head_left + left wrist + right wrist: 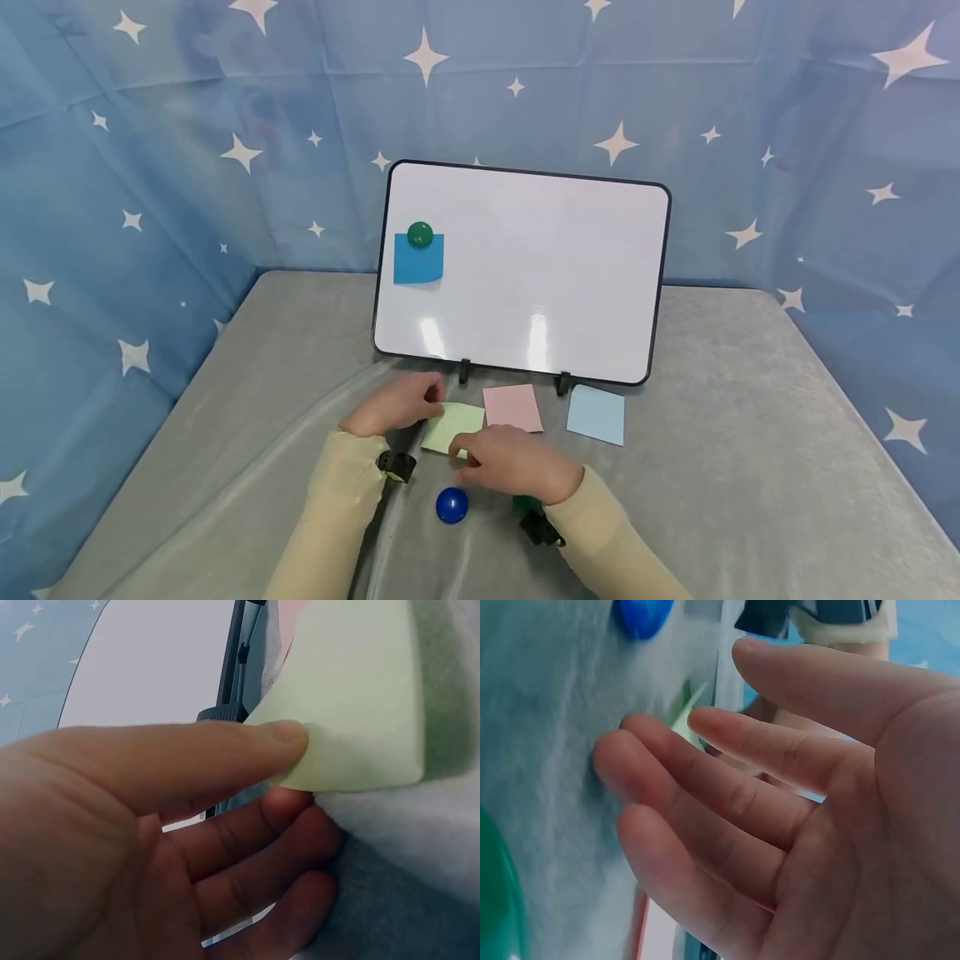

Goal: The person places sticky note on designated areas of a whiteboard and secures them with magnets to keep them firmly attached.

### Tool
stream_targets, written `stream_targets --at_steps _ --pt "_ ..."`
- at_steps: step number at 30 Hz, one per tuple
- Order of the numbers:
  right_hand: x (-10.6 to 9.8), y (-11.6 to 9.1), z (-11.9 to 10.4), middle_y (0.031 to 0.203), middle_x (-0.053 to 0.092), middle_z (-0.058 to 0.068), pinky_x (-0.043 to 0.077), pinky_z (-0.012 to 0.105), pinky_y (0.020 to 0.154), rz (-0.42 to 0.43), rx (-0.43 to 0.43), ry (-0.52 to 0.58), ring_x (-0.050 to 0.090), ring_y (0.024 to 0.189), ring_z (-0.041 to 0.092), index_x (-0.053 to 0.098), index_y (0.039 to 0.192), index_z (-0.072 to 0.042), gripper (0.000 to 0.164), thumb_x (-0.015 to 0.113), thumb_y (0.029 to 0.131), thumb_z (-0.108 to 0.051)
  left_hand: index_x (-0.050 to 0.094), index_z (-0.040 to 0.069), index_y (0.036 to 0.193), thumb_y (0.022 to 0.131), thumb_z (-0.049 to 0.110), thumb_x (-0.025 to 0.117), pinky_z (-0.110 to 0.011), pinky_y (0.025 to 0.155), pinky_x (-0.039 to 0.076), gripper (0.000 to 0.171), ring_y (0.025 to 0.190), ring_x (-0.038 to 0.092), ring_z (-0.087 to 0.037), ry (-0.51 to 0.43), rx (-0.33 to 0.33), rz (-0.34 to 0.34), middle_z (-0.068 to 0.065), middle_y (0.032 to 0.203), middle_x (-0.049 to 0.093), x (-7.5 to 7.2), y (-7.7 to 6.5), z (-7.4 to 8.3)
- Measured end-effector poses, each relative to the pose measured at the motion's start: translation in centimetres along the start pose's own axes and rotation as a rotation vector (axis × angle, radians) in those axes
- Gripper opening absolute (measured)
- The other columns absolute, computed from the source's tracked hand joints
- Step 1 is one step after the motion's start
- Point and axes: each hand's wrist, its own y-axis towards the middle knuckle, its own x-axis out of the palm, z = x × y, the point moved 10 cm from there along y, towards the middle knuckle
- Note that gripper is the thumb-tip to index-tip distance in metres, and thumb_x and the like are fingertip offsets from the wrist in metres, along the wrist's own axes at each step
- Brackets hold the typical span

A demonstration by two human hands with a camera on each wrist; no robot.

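Observation:
My left hand point(397, 404) pinches a corner of the pale green sticky note point(452, 425) between thumb and fingers, and the left wrist view shows the note's edge point(360, 712) lifted off the cloth. Over the note's near right corner hovers my right hand point(517, 461), its fingers point(727, 802) loosely bent with nothing between them. A glossy blue round magnet point(452, 505) lies on the cloth just below the right fingertips. Mostly hidden under the right wrist is a green round magnet point(527, 503).
A whiteboard point(525, 267) leans on black stand feet behind the hands. On its left side a green magnet point(420, 234) holds a blue note point(418, 262). A pink note point(512, 407) and a light blue note point(596, 414) lie on the grey cloth point(750, 467) before it.

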Motion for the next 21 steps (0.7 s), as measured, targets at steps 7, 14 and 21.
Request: stream_targets --at_steps 7,14,21 --pt "1.3 0.5 -1.0 0.071 0.051 -0.015 0.041 0.022 0.055 -0.041 -0.043 -0.013 0.048 0.06 0.002 0.061 0.101 -0.025 0.019 0.059 0.085 -0.034 0.052 0.015 0.078 0.084 0.015 0.058 -0.028 0.055 0.036 0.009 0.058 0.044 -0.012 -0.019 0.0 -0.002 0.003 0.07 0.05 -0.1 0.0 -0.1" --pt "1.7 0.6 -1.8 0.072 0.052 -0.017 0.041 0.021 0.057 -0.054 -0.068 -0.044 0.049 0.063 -0.001 0.061 0.099 -0.025 0.02 0.062 0.082 -0.037 0.054 0.016 0.078 0.085 0.014 0.057 -0.028 0.056 0.036 0.008 0.059 0.044 -0.013 -0.037 0.008 0.001 0.003 0.071 0.051 -0.4 -0.2 0.0" --pt "2.0 0.5 -2.1 0.068 0.048 -0.017 0.039 0.02 0.055 -0.06 -0.086 -0.106 0.047 0.06 -0.001 0.061 0.098 -0.026 0.024 0.069 0.076 -0.035 0.057 0.016 0.08 0.084 0.013 0.059 -0.029 0.059 0.038 0.005 0.064 0.046 -0.013 -0.01 0.016 -0.002 0.005 0.073 0.052 -0.3 -0.2 0.3"
